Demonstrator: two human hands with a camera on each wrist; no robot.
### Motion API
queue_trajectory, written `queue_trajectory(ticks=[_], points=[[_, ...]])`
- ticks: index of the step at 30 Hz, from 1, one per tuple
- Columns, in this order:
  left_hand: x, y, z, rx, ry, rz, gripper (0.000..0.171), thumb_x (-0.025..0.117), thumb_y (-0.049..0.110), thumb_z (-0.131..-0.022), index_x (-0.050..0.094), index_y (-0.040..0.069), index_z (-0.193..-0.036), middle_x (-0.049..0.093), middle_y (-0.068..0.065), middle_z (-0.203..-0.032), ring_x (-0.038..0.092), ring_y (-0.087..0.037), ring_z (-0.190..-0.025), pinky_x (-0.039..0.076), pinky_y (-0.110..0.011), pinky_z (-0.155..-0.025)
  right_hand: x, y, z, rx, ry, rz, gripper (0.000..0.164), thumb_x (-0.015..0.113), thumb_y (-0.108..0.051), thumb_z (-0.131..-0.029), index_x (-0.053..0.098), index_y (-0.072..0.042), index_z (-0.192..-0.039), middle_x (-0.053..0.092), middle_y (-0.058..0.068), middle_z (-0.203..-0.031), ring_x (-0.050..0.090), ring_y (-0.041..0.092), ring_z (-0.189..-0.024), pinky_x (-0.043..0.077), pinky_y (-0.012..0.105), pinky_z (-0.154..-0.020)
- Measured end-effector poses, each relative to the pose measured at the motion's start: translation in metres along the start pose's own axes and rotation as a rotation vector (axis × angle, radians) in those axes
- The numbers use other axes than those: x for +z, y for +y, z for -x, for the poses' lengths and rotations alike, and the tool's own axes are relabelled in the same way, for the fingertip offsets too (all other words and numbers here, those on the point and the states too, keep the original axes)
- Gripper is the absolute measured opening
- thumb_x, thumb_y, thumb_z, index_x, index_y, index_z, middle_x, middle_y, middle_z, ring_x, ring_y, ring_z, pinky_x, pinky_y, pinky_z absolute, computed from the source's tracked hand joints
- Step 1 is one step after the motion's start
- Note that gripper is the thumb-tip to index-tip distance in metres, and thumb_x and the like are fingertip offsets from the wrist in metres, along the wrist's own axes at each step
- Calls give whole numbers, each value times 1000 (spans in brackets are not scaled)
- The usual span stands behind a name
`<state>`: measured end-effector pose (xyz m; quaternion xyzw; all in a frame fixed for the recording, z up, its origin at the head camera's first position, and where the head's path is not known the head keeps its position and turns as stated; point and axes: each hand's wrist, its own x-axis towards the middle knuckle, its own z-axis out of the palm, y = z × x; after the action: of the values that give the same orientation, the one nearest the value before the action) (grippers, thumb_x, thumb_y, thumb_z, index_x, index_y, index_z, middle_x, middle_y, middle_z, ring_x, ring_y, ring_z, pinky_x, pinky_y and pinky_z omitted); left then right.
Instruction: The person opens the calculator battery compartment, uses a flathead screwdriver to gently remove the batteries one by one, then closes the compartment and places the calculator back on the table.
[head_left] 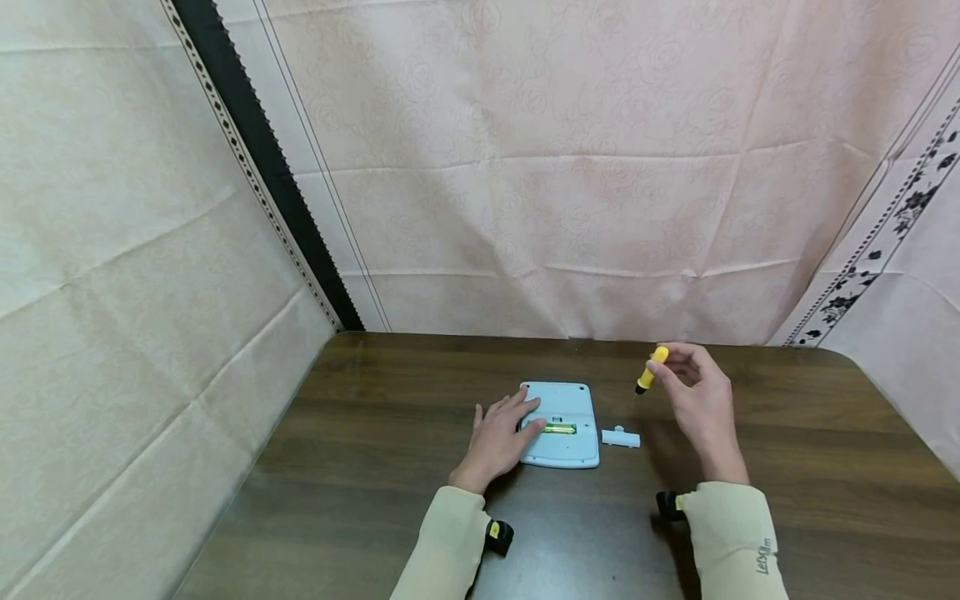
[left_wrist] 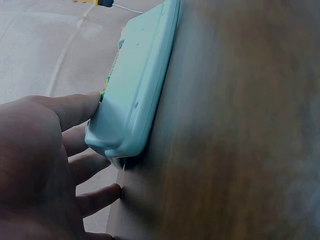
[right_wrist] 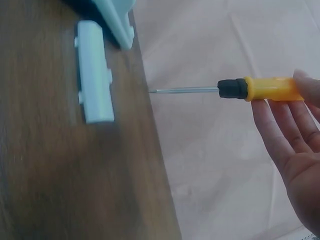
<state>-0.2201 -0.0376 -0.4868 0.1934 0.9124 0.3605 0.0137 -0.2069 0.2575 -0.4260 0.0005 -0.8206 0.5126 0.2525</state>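
Note:
A flat light-blue device (head_left: 573,452) lies back-up on the table, its battery slot uncovered. A green battery (head_left: 559,428) shows in the slot. My left hand (head_left: 497,439) rests on the device's left side with fingers spread, thumb beside the slot; in the left wrist view the thumb (left_wrist: 80,107) lies over the near end. Right of the device lies its small light-blue battery cover (head_left: 621,438). My right hand (head_left: 703,408) holds a screwdriver (head_left: 651,372) by its yellow handle above the table, metal shaft (right_wrist: 187,90) pointing down, tip apart from the device and cover.
The brown wooden table (head_left: 352,500) extends around the hands. Pale patterned cloth (head_left: 562,208) hangs behind its back edge, and more cloth (head_left: 150,292) hangs along the left side. Each wrist wears a small black camera (head_left: 498,537).

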Motion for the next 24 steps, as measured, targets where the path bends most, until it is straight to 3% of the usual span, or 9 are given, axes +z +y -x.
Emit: queue_trajectory(ticks=[17,24], points=[[-1,2,1,-12,-2,14,50,55,40,-112,58,15,-155,39,-7,-168,35,-38,-154,6,-72,-122,13,-23,4,-5,-99,-46,38,76,-21,-102,61,1,-129,70,15,-116,65,6,-98,50,11,-86],[-1,2,1,-11,-4,11,50,53,41,-112,57,15,-155,39,-7,-169,34,-38,-154,7,-72,-123,19,-28,6,-13,-129,-122,37,76,-17,-101,60,3,-128,69,17,-115,67,9,-97,55,14,-85]])
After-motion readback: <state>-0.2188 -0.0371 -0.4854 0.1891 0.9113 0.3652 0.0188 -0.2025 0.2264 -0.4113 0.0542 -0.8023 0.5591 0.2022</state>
